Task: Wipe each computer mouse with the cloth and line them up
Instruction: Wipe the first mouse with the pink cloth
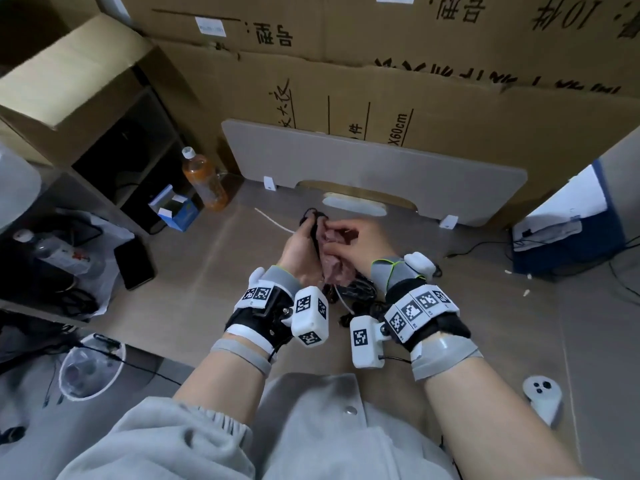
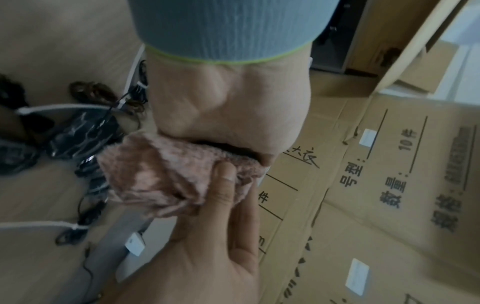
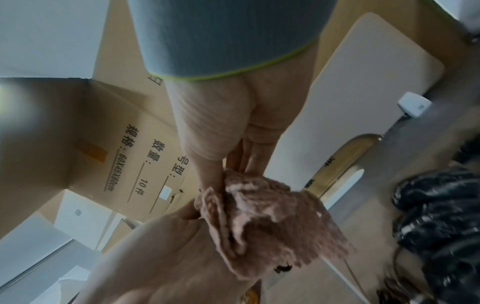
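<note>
The head view looks steeply down from above the person's lap, with both forearms rising from the lower edge to meet near the centre of the frame, over the tabletop (image 1: 194, 271). Cardboard boxes (image 1: 415, 81) fill the upper half. The left wrist view sits very close behind the left hand (image 2: 228, 107), looking along it; the right hand (image 2: 207, 246) enters from the lower edge. The right wrist view is equally close behind the right hand (image 3: 221, 123), tilted upward. All three views share the pink cloth (image 1: 332, 251) between the hands, the printed boxes and the grey panel (image 1: 363, 168).
</note>
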